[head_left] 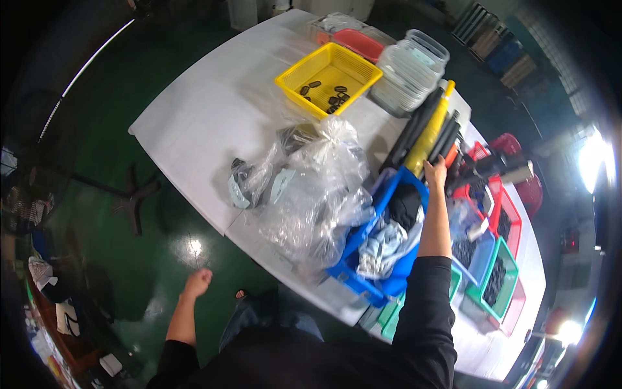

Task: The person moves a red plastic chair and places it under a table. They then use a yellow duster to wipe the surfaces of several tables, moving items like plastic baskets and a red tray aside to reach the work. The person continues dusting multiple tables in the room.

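Right hand [435, 170] at far end of blue bin [355, 259], beside yellow roll [427, 139]; bin on worktop [194, 123], right of clear bags [311, 194]. Left hand [198, 283] over floor [155, 259], grip curled closed. Best brace bin with left hand, moving slowly. Cannot tell whether right grip holds rim or roll; fingertips obscured. Bin bottom hidden under pale cloth [381, 251].
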`<state>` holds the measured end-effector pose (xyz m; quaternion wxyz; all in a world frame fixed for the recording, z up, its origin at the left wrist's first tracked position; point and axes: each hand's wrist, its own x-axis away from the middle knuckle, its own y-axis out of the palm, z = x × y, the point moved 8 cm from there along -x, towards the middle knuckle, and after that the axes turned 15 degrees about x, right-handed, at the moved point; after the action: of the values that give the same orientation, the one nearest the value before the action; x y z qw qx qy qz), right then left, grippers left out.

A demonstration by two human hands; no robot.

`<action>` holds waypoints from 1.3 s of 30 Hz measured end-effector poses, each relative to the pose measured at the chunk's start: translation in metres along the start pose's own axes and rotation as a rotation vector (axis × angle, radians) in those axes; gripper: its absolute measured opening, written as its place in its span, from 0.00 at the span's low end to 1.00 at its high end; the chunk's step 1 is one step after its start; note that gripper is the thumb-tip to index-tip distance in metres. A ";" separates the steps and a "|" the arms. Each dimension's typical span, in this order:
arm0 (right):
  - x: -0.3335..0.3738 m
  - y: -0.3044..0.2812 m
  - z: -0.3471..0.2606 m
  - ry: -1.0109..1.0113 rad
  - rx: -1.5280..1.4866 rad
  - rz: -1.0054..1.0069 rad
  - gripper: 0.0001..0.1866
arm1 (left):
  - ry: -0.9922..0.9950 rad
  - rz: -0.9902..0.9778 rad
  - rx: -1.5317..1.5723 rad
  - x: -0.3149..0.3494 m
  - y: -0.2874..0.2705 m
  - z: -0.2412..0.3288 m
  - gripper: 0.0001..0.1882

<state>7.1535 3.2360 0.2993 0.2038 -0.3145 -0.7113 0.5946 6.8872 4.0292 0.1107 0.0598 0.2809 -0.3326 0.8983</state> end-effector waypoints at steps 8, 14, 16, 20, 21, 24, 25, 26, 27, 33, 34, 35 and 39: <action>-0.053 0.092 -0.006 0.186 -0.026 -0.128 0.57 | -0.460 -0.163 -0.018 0.074 0.094 -0.114 0.21; -0.085 0.078 -0.003 0.019 -0.872 -0.073 0.32 | -0.198 0.116 0.105 0.041 0.052 -0.021 0.13; -0.087 0.062 -0.005 0.088 -1.152 -0.160 0.21 | 0.055 0.343 0.255 0.029 0.014 0.047 0.10; -0.052 -0.013 -0.060 -0.152 -1.372 -0.131 0.21 | 0.390 0.677 0.405 0.027 -0.054 0.175 0.12; -0.031 -0.036 -0.073 -0.205 -1.363 -0.052 0.22 | 0.443 0.706 0.461 0.026 -0.066 0.204 0.12; 0.044 -0.085 -0.121 -0.245 -1.355 0.010 0.30 | 0.570 0.594 0.628 0.018 -0.083 0.293 0.12; 0.076 -0.099 -0.141 -0.297 -1.351 0.033 0.34 | 0.612 0.528 0.545 0.018 -0.086 0.325 0.11; 0.110 -0.116 -0.162 -0.386 -1.346 0.094 0.38 | 0.661 0.406 0.626 0.020 -0.088 0.354 0.12; 0.148 -0.118 -0.183 -0.395 -1.372 0.036 0.41 | 0.756 0.335 0.587 0.028 -0.093 0.384 0.16; 0.432 -0.100 -0.298 -1.003 -1.075 -0.365 0.55 | 0.900 0.044 0.634 0.092 -0.119 0.423 0.45; 0.472 -0.103 -0.311 -1.285 -0.963 -0.377 0.53 | 0.829 0.122 0.661 0.102 -0.136 0.389 0.45; 0.500 -0.100 -0.318 -1.384 -0.882 -0.409 0.50 | 0.718 0.233 0.659 0.111 -0.156 0.346 0.45; 0.527 -0.118 -0.378 -1.505 -0.682 -0.550 0.38 | 0.445 0.612 0.504 0.193 -0.207 0.148 0.43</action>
<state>7.0015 3.8594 0.4490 -0.2896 0.3013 -0.8470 0.3284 6.8557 4.0804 0.4249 -0.2086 -0.0245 -0.1505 0.9660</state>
